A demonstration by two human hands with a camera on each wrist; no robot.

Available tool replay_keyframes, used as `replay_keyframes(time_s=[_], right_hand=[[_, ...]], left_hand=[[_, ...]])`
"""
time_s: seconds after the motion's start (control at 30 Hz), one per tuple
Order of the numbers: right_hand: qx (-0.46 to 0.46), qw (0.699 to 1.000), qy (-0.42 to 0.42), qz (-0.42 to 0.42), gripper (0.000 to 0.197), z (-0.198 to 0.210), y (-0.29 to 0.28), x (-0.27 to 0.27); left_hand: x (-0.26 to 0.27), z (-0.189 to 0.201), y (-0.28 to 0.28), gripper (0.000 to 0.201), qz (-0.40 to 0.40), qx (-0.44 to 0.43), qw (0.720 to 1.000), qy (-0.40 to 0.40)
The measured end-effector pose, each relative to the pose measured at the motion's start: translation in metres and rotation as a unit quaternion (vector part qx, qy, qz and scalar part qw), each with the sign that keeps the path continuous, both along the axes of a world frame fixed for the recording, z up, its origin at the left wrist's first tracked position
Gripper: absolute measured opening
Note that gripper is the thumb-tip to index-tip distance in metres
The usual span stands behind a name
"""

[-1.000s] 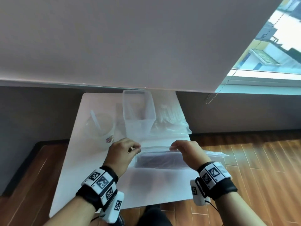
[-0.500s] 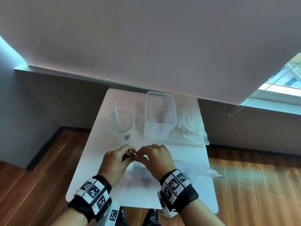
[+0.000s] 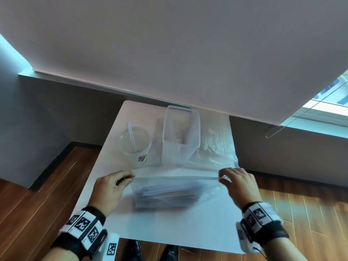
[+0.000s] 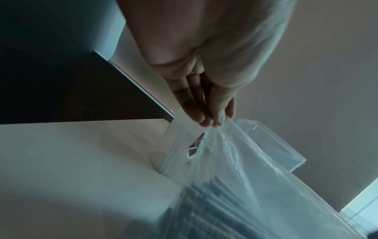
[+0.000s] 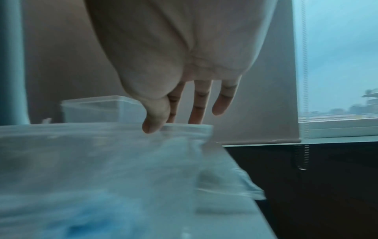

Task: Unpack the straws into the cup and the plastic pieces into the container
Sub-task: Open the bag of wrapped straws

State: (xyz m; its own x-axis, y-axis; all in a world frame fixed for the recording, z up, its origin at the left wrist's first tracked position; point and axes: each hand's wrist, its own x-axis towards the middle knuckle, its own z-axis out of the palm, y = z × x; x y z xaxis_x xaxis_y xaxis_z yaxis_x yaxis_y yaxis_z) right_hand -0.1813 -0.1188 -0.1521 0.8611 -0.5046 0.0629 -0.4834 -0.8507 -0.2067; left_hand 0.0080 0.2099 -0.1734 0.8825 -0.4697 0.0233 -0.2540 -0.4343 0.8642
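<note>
The left hand (image 3: 111, 189) is pinching the left end of a clear bag (image 3: 169, 193), fingertips (image 4: 206, 119) bunched tight on the film. The right hand (image 3: 237, 183) is gripping the bag's right top corner between thumb and forefinger, the other fingers (image 5: 223, 101) hanging straight and free. The bag is stretching taut between the two hands above the white table (image 3: 180, 228), and a bundle of dark straws (image 3: 165, 196) is lying inside it, blurred. Behind the bag, the cup (image 3: 134, 144) is standing upright with one pale straw (image 3: 131, 137) leaning in it. Just right of the cup, the clear container (image 3: 179, 136) is standing open; what is lying in its bottom is too faint to tell. Another crumpled clear bag (image 3: 216, 146) is lying beside the container on the right, touching it as far as the head view shows.
</note>
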Motion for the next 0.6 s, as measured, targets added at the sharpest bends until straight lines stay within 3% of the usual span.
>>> replay_keyframes(time_s=[0.17, 0.27, 0.37, 0.47, 0.6], right_hand=[[0.023, 0.999, -0.008, -0.031, 0.017, 0.000, -0.038, -0.031], [0.101, 0.993, -0.049, -0.035, 0.019, -0.001, -0.036, -0.032], [0.186, 0.979, -0.083, 0.019, 0.020, -0.001, -0.017, -0.024], [0.206, 0.977, -0.019, 0.053, 0.006, -0.009, 0.000, -0.012], [0.178, 0.981, 0.075, 0.016, 0.022, -0.018, 0.004, -0.004]], left_hand=[[-0.002, 0.001, 0.003, 0.044, 0.007, 0.002, 1.000, -0.015], [-0.002, 0.001, -0.002, 0.038, -0.035, 0.012, 0.996, -0.084], [0.001, -0.001, -0.003, 0.039, -0.096, 0.051, 0.989, -0.105], [0.000, -0.002, -0.002, 0.045, -0.141, 0.076, 0.983, -0.089], [-0.002, -0.002, -0.002, 0.057, -0.173, 0.103, 0.977, -0.069]])
